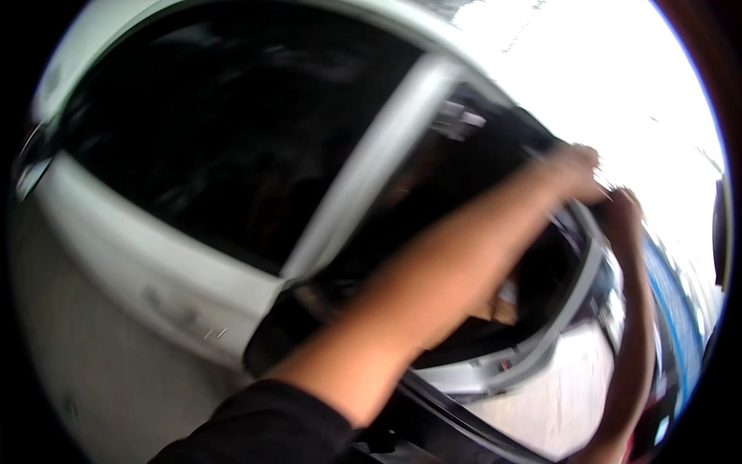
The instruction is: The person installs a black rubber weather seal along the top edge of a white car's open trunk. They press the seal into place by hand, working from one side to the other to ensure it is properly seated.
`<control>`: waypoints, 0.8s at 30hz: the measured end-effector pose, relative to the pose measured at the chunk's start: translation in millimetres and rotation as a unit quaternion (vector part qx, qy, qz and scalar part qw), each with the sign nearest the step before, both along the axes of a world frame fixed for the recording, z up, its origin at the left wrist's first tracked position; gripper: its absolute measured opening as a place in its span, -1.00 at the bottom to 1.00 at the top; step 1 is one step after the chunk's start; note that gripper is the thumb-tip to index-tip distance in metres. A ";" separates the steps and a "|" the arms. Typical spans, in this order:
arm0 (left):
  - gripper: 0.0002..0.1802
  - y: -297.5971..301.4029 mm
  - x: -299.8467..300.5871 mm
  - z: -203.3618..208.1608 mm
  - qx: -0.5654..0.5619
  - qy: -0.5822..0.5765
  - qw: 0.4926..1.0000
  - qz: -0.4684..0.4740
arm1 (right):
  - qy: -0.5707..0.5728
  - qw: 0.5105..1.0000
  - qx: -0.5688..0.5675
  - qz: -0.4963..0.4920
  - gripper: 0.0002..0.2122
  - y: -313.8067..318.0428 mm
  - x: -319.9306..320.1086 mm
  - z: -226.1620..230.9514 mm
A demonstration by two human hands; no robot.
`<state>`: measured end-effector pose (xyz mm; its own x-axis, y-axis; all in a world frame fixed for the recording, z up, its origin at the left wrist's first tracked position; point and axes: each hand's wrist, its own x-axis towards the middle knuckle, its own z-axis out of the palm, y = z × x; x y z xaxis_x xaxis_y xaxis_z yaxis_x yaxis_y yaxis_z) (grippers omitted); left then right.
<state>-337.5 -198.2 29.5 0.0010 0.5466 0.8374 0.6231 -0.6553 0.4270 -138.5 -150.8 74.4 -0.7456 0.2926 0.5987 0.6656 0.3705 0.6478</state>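
Note:
My left hand (576, 170) is at the end of a bare forearm with a black sleeve, stretched across the side of a white car (220, 298). It looks closed at the upper edge of an open, dark area at one end of the car. Close beside it, slightly to the right and lower, my right hand (624, 207) also appears closed, its fingers bent. A dark panel or sheet (514, 147) runs up to my left hand. Motion blur hides what either hand grips.
A dark side window (232, 131) and a pale pillar (371, 162) are left of my arm. The opening has a light grey curved rim (568, 317); a brown item (502, 311) shows inside. Blue material (671, 298) is at far right, pale ground (568, 387) below.

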 end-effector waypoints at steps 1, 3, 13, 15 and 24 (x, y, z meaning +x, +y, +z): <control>-0.56 1.3 20.5 7.1 -0.057 0.028 0.998 -0.018 | 0.037 0.999 0.014 0.006 -0.89 1.6 30.3 -1.5; -0.47 21.3 46.8 25.7 -0.033 0.082 0.996 -0.007 | 0.074 0.997 -0.005 0.005 -0.88 1.7 45.5 9.4; -0.36 27.4 34.1 25.6 0.001 0.104 0.995 0.001 | 0.228 0.956 -0.163 0.085 -0.71 39.6 45.1 19.6; -0.36 19.7 32.3 25.9 0.003 0.099 0.995 -0.023 | 0.241 0.949 -0.193 0.056 -0.70 44.5 58.8 34.2; -0.32 23.8 35.8 30.4 0.005 0.103 0.994 -0.030 | 0.227 0.966 -0.126 0.015 -0.67 23.3 40.5 15.3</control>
